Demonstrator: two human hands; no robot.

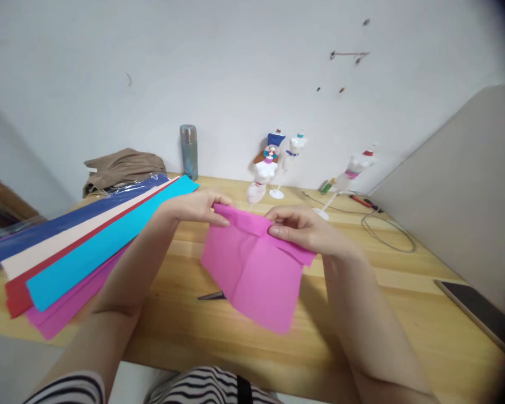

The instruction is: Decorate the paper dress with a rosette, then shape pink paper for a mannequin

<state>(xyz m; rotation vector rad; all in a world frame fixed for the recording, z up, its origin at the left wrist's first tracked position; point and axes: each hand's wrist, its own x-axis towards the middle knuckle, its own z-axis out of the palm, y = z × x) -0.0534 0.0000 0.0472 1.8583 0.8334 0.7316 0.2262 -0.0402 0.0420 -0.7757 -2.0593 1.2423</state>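
A sheet of pink crepe paper [261,269] hangs above the table between my two hands, its upper edge folded over into a narrow band. My left hand [204,207] pinches the upper left corner between thumb and fingers. Farther along the same folded edge, my right hand [297,227] grips the paper with the thumb in front and the fingers behind. The lower part of the sheet hangs loose and tilted, with a crease down its middle. Partly hidden beneath it, a dark pointed blade [211,295], perhaps of scissors, lies on the wood.
Rolled coloured paper strips [105,241] lie at left, before a brown cloth [124,168]. A thermos [189,151] stands at the back. Several small white mannequins [266,171] stand behind my hands. A cable [387,238] and a phone [480,314] lie on the wooden table [172,336] at right.
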